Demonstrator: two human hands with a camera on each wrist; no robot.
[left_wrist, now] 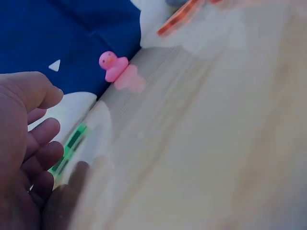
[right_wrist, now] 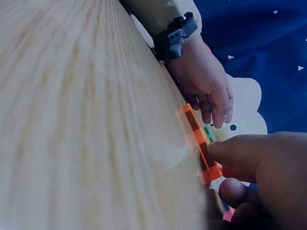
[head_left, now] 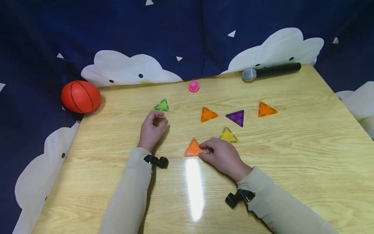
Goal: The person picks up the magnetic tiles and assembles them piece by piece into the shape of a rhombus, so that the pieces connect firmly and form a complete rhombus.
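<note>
My right hand (head_left: 223,156) pinches the right side of an orange triangular magnetic tile (head_left: 193,148) near the middle of the table. In the right wrist view, the thumb lies against this orange tile's edge (right_wrist: 197,139); part of the index finger is hidden. Loosely curled and holding nothing, my left hand (head_left: 152,129) hovers just in front of a green triangular tile (head_left: 162,105). A yellow triangular tile (head_left: 229,136) lies just beyond my right hand, which partly covers its lower left corner.
Farther back lie a purple triangular tile (head_left: 237,117) and two more orange tiles, one left (head_left: 208,114) and one right (head_left: 266,109). A pink toy duck (head_left: 193,86) and a microphone (head_left: 271,71) are at the back edge, beside the curtain. A red ball (head_left: 81,97) sits at the back left.
</note>
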